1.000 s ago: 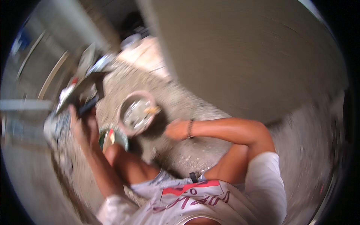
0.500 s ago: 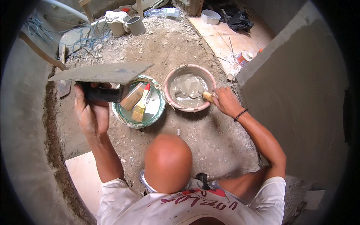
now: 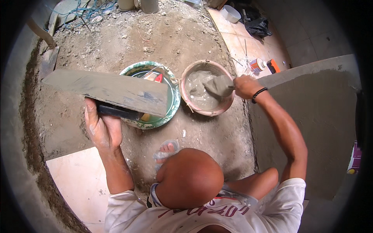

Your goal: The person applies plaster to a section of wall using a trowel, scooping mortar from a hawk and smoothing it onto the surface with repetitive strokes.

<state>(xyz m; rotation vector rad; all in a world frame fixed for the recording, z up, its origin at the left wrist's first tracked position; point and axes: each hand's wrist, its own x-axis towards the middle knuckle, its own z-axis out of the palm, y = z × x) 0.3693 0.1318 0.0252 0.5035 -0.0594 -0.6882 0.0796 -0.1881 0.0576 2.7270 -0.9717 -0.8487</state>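
Note:
My left hand [image 3: 104,128] is closed round the black handle of a plastering trowel [image 3: 116,91]. The broad flat blade lies handle-down, its upper face smeared with grey mortar, over part of a green bucket [image 3: 175,97]. In my right hand [image 3: 246,87] is a small trowel [image 3: 220,86], its blade covered with wet mortar, above a pink bucket [image 3: 187,72]. Wet grey mortar [image 3: 202,101] sits in that bucket. Beneath the plastering trowel, the green bucket holds liquid and a brush with a red handle end [image 3: 159,78]; most of the brush is hidden.
Rough dirt floor [image 3: 155,42] surrounds the buckets. A freshly plastered low wall [image 3: 303,116] stands to the right. Beyond are a white tub [image 3: 230,14], a black plastic bag [image 3: 258,27] and a can [image 3: 257,65]. A pale tile [image 3: 79,182] lies near left, blue cord [image 3: 91,13] far left.
The small trowel has come up out of the mortar with a load on its blade. The plastering trowel has tipped, showing more of its upper face. The whole view has shifted.

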